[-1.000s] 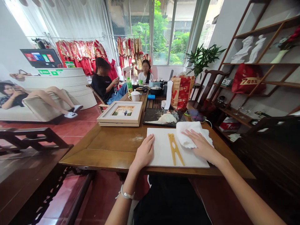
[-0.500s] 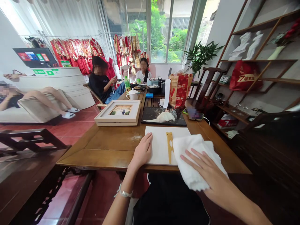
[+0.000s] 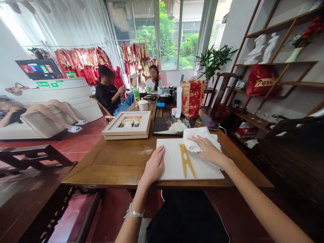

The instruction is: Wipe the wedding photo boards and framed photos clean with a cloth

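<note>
A white board (image 3: 174, 165) lies flat on the wooden table (image 3: 118, 162) in front of me, with a yellow forked stand piece (image 3: 186, 160) fixed to its face. My left hand (image 3: 154, 167) rests flat on the board's left edge, fingers together. My right hand (image 3: 209, 150) presses a white cloth (image 3: 192, 138) down on the board's far right corner, fingers stretched over it.
A framed picture (image 3: 129, 123) and a dark picture panel (image 3: 168, 126) lie further up the table, with a red paper bag (image 3: 191, 98), teapot (image 3: 142, 104) and pots beyond. Two people sit at the far end. Wooden chairs and shelves (image 3: 273, 84) stand at the right.
My right hand has slid the cloth from the board's near right edge back up to its far right corner, uncovering the yellow piece. My left hand stays put.
</note>
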### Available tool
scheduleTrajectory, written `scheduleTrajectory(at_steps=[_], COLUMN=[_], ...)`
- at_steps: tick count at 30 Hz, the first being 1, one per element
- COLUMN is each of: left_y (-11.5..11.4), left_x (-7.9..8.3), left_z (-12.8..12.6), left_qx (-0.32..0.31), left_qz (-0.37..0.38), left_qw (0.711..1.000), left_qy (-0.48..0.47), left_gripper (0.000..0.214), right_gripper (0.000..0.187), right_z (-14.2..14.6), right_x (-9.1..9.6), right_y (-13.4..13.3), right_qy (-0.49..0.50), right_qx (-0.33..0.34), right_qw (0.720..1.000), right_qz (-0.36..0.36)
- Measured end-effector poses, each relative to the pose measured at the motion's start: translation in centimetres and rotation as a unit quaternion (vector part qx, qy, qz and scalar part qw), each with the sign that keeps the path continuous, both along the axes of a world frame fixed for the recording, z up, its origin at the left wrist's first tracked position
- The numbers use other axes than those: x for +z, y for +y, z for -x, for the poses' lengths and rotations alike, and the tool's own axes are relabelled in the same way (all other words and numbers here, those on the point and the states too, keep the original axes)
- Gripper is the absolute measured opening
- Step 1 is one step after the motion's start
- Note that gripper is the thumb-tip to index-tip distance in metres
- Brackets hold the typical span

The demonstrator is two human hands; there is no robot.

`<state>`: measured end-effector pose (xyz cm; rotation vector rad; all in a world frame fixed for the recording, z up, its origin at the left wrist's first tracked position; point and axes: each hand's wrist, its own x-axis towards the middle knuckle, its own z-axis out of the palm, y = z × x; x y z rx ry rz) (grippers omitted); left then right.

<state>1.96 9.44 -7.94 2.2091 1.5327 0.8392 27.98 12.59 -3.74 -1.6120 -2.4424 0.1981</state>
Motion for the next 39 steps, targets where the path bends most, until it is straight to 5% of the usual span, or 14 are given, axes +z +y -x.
scheduleTrajectory(at_steps=[5, 12, 15, 18, 21, 25, 29, 34, 39], left_y=[0.0, -0.1, -0.1, -0.1, -0.1, -0.1, 0.0, 0.1, 0.0], left_x=[0.0, 0.3, 0.3, 0.3, 0.3, 0.3, 0.2, -0.1, 0.0], left_z=[-0.2, -0.3, -0.3, -0.2, -0.1, 0.0, -0.1, 0.0, -0.2], left_qx=[0.008, 0.010, 0.011, 0.007, 0.003, 0.002, 0.000, 0.000, 0.006], left_qz=[0.004, 0.011, 0.010, 0.009, 0.008, 0.007, 0.004, -0.005, -0.004], left_qw=[1.000, 1.000, 1.000, 1.000, 1.000, 1.000, 1.000, 1.000, 1.000], left_qy=[0.004, 0.003, 0.005, 0.009, 0.010, 0.008, 0.003, 0.008, -0.001], left_gripper=[0.044, 0.043, 0.044, 0.046, 0.047, 0.048, 0.047, 0.045, 0.044], right_gripper=[0.081, 0.094, 0.090, 0.081, 0.077, 0.072, 0.063, 0.072, 0.087], right_z=[2.4, 0.5, -1.6, -3.3, -3.5, -1.1, 2.7, 5.8, 6.0], right_x=[-0.6, -0.5, 0.0, 0.1, 0.0, 0.4, 1.0, 0.6, -0.5], right_y=[-1.2, -11.4, -13.6, -11.9, -7.5, -1.5, 1.4, 0.3, -6.1], right_qy=[0.005, 0.049, 0.039, 0.031, 0.027, 0.020, 0.024, 0.018, -0.013], right_qx=[0.034, 0.101, 0.099, 0.055, 0.006, -0.016, -0.007, 0.054, 0.090], right_qw=[0.999, 0.994, 0.993, 0.997, 0.998, 0.999, 0.999, 0.998, 0.995], right_qz=[-0.017, 0.010, 0.045, 0.051, 0.049, 0.040, 0.033, 0.022, -0.026])
